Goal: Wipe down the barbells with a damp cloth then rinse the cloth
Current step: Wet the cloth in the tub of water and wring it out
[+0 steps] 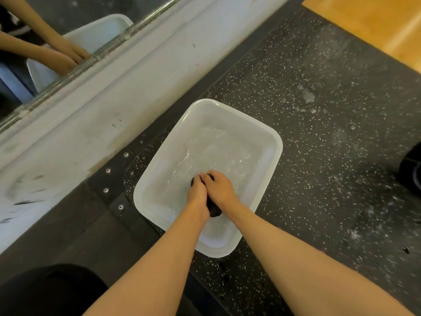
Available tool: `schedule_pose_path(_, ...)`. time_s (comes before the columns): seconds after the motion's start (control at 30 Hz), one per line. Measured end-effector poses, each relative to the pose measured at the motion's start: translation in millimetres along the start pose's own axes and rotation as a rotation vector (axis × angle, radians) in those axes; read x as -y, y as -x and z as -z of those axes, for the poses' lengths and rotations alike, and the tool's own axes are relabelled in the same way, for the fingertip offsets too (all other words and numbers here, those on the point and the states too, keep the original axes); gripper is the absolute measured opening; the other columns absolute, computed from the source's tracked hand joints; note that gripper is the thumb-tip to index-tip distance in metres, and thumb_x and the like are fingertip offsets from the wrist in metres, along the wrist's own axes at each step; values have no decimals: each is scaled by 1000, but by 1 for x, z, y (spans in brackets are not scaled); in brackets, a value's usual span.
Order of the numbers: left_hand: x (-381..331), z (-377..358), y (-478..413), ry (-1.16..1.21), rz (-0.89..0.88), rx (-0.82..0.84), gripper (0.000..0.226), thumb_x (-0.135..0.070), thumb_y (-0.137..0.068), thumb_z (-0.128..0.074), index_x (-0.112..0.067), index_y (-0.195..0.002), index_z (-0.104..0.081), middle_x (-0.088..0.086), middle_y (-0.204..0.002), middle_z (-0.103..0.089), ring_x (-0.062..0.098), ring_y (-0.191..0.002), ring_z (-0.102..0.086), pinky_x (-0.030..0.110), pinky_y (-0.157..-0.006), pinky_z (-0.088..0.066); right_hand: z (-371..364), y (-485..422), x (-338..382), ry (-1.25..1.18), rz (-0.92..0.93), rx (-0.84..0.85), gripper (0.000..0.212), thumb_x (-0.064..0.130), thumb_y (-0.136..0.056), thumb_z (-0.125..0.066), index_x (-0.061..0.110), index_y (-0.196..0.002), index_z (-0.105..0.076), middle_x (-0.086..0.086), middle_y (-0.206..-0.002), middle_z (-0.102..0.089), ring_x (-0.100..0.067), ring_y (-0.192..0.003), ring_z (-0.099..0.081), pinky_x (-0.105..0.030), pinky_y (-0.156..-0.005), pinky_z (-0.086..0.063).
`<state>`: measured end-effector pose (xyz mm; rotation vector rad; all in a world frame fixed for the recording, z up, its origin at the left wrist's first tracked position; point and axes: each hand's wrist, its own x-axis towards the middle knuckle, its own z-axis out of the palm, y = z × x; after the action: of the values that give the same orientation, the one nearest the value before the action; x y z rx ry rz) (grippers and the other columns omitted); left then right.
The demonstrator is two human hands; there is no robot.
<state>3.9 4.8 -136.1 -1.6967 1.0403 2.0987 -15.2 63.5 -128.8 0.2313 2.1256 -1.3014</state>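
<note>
- Head view is showing a person crouching over a white plastic tub (278,156) that is sitting on black speckled rubber flooring (330,167).
- Tub is holding shallow clear water (216,144), and the surface is rippling and glinting.
- Left hand (197,191) and right hand (220,189) are pressing together side by side in the near half of the tub, knuckles up.
- Both hands are gripping a dark cloth (214,210), fingers curling round it. The cloth is bunching up between the palms, with one dark end poking out by the wrists and another bit showing past the left fingertips.
- Cloth is sitting low in the tub at the water. How deep it is dipping, I cannot tell.
- Both bare forearms are reaching in from the bottom edge of the picture and meeting at the tub.
- Scuffed white wall base (109,103) is running diagonally just beyond the tub, with a mirror (75,10) above it reflecting the tub and both hands.
- Pale wet patch (307,96) is lying on the flooring past the tub's far corner.
- Wooden floor (376,26) is showing at the top right.
- Dark blurred object (411,172) is poking in at the right edge, too cropped to name.
- Black-clad knee (45,290) is filling the bottom left corner.
</note>
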Motion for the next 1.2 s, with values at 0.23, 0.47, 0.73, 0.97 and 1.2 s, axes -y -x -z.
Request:
schedule_pose_path(0.23, 2, 4, -8, -195, -200, -254, 24, -25, -100, -55, -5, -112, -65, 17, -110, -68, 36, -96, -69, 48, -85, -59, 28, -11, -11, 171, 153, -96, 24, 30, -102, -58, 15, -82, -57, 0, -80, -59, -16, -77, -54, -29, -67, -40)
schedule_pose_path(0.47, 16, 12, 11, -637, -487, -427, 20, -12, -106, -42, -12, -125, -46, 13, -112, -63, 36, -103, -64, 39, -76, -49, 8, -14, -14, 571, -38, -318, 15, 13, -103, -45, 9, -116, -51, -16, -114, -53, -36, -100, -53, -37, -73, -36)
schedule_pose_path(0.73, 6, 0, 8, 75, -87, 163, 36, -41, -105, -46, -16, -85, -62, 4, -75, -61, 13, -66, -66, 30, -61, -54, 16, 16, 13, -143, 162, 47, 43, 26, -101, -57, 13, -62, -44, -5, -59, -41, -17, -59, -39, -32, -59, -34)
schedule_pose_path(0.97, 11, -4, 21, -13, -186, -57, 28, -38, -104, -52, -15, -102, -67, 12, -102, -73, 30, -93, -72, 44, -81, -61, 35, -32, -1, 670, 191, -128, 36, 39, -108, -40, 10, -91, -52, -7, -83, -56, -31, -82, -57, -37, -68, -37)
schedule_pose_path(1.2, 5, -1, 6, 148, 113, -97, 38, -41, -104, -44, -14, -121, -63, 17, -115, -68, 37, -102, -66, 54, -89, -56, 18, -31, 5, 564, 40, 41, 23, 31, -105, -49, 10, -105, -60, -13, -107, -63, -33, -97, -59, -38, -79, -47)
